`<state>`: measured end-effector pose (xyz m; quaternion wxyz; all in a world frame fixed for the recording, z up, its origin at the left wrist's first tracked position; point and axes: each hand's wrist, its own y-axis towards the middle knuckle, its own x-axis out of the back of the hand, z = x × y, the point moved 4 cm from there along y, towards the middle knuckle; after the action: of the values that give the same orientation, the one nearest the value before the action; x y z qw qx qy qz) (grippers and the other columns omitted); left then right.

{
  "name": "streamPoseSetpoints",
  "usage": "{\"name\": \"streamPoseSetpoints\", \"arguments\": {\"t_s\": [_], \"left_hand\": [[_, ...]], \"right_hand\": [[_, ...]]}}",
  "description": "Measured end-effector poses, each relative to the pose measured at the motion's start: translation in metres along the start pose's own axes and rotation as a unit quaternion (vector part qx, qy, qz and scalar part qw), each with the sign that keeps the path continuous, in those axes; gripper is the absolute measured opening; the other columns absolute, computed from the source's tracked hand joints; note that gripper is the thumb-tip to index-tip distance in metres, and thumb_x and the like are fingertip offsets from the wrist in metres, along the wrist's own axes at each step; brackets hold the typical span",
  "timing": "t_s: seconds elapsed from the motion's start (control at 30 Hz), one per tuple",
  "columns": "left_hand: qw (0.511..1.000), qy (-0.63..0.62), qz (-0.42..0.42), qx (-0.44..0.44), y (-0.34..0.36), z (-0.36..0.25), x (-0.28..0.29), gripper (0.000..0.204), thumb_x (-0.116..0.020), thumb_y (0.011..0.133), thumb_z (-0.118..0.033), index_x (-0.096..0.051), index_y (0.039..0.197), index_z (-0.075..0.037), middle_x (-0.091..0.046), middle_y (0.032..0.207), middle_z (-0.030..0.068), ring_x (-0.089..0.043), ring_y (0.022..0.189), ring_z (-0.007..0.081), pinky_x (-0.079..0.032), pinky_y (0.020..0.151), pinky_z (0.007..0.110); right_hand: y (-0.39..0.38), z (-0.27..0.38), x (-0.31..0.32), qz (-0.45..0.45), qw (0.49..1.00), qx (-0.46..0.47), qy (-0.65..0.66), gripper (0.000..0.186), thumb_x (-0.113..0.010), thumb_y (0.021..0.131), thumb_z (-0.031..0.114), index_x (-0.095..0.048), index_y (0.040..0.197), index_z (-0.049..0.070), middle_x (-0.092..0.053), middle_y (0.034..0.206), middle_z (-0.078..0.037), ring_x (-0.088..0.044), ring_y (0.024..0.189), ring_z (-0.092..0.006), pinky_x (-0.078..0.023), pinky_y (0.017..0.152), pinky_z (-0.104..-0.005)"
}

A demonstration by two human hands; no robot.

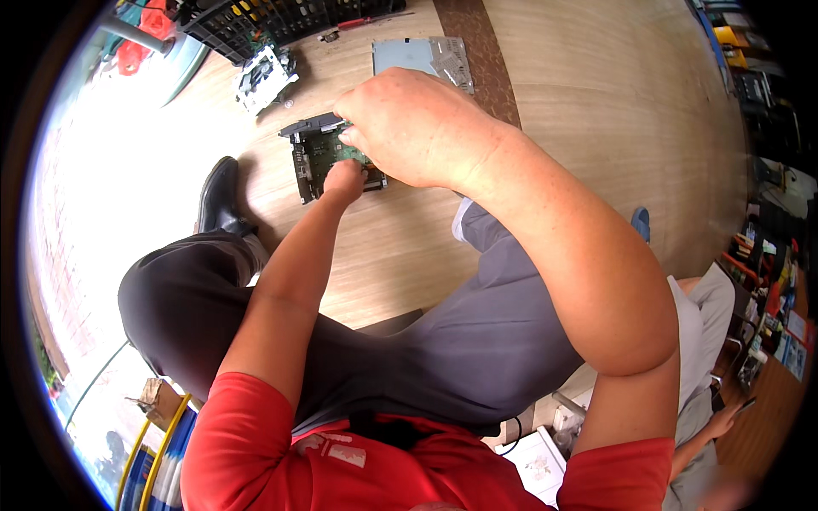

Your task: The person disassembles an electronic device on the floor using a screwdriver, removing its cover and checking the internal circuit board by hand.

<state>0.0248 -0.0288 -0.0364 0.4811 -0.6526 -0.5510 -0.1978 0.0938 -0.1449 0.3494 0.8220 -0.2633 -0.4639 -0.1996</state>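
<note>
A dark metal-framed electronic unit (308, 162) with a green circuit board inside lies on the floor between my feet. My left hand (343, 177) is closed at the board's lower right part, its fingertips hidden over the unit. My right hand (399, 123) arches over the unit's upper right side, thumb and forefinger curled inward near the board; what they hold, if anything, is hidden. Just behind the hands lies a silver metal plate (396, 53) with a small clear bag (450, 66) on it. A loose metal assembly (266, 78) sits to the back left.
A black plastic crate (230, 24), a red screwdriver (362, 21) and a pedestal base (175, 72) are at the back. Shelves of tools (767, 307) line the right. Another person (720, 422) sits at my right, holding a phone. My legs bend either side below the unit.
</note>
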Motion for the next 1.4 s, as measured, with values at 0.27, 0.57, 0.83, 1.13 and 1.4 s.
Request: {"name": "streamPoseSetpoints", "arguments": {"t_s": [0.27,0.57,0.83,1.13,1.4], "left_hand": [[0.997,0.034,0.056,0.036,0.007,-0.004,0.000,0.025,-0.068,0.095,-0.026,-0.074,0.105,-0.004,-0.074,0.109,0.0222,-0.071,0.106,0.0394,-0.057,0.092,0.050],[0.993,0.090,-0.049,-0.063,0.010,0.023,-0.023,0.020,-0.057,0.098,-0.016,-0.073,0.102,-0.004,-0.074,0.105,0.0227,-0.073,0.099,0.0386,-0.060,0.084,0.049],[0.976,0.109,-0.113,-0.150,0.009,0.016,-0.048,0.022,-0.050,0.099,-0.013,-0.070,0.100,-0.003,-0.073,0.107,0.0209,-0.074,0.096,0.0365,-0.061,0.082,0.047],[0.975,0.130,-0.107,-0.144,0.005,0.016,-0.039,0.022,-0.048,0.099,-0.013,-0.068,0.105,-0.004,-0.072,0.108,0.0211,-0.074,0.097,0.0361,-0.061,0.081,0.046],[0.970,0.138,-0.129,-0.153,0.001,0.020,-0.032,0.020,-0.048,0.099,-0.012,-0.066,0.104,-0.004,-0.071,0.106,0.0203,-0.073,0.097,0.0356,-0.061,0.082,0.045]], "right_hand": [[0.001,0.003,0.001,-0.009,1.000,0.014,-0.007,0.021,-0.066,0.097,0.022,-0.069,0.095,0.001,-0.070,0.085,-0.023,-0.069,0.086,-0.0422,-0.054,0.078,-0.0513],[0.007,0.011,0.003,0.001,1.000,0.017,0.000,0.020,-0.066,0.097,0.021,-0.068,0.095,0.001,-0.070,0.084,-0.023,-0.068,0.085,-0.0425,-0.054,0.077,-0.0515],[0.002,0.004,0.001,0.014,1.000,-0.007,0.005,0.020,-0.065,0.097,0.020,-0.067,0.094,0.001,-0.070,0.085,-0.024,-0.068,0.086,-0.0431,-0.054,0.077,-0.0520],[0.003,0.006,0.000,0.006,1.000,-0.006,0.002,0.019,-0.066,0.097,0.020,-0.067,0.095,0.001,-0.070,0.085,-0.023,-0.069,0.086,-0.0429,-0.055,0.078,-0.0518],[0.004,0.007,-0.001,0.001,1.000,0.004,0.006,0.020,-0.066,0.097,0.020,-0.067,0.094,0.001,-0.070,0.084,-0.024,-0.068,0.086,-0.0435,-0.054,0.077,-0.0521]]}}
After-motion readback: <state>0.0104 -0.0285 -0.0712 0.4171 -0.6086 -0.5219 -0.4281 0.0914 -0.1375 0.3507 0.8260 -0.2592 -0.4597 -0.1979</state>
